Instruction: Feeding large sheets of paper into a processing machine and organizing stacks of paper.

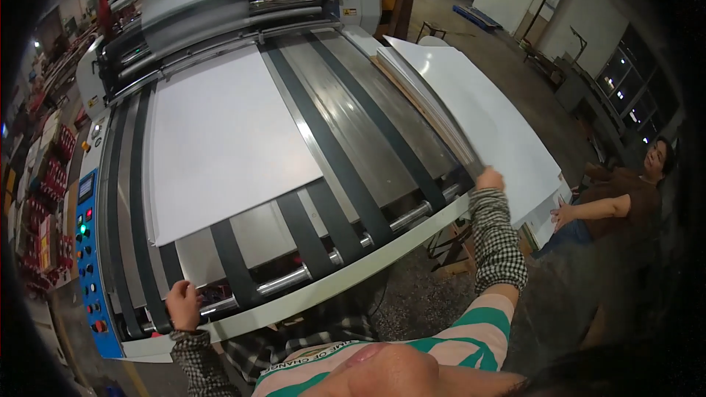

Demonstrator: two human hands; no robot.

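A: Stack of white sheets (pixel 485 121)?
B: Rt side of machine, tilted. Right hand (pixel 489 178) at its near edge; grip can't tell.
A: Left hand (pixel 182 304)?
B: Curled on feed table front rail (pixel 331 283). One white sheet (pixel 220 140) lies flat on belts (pixel 331 147). Co-worker (pixel 625 202) far rt.

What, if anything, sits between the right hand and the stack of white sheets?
Nothing visible: the right hand already rests on the near edge of the stack of white sheets beside the conveyor's dark belts.
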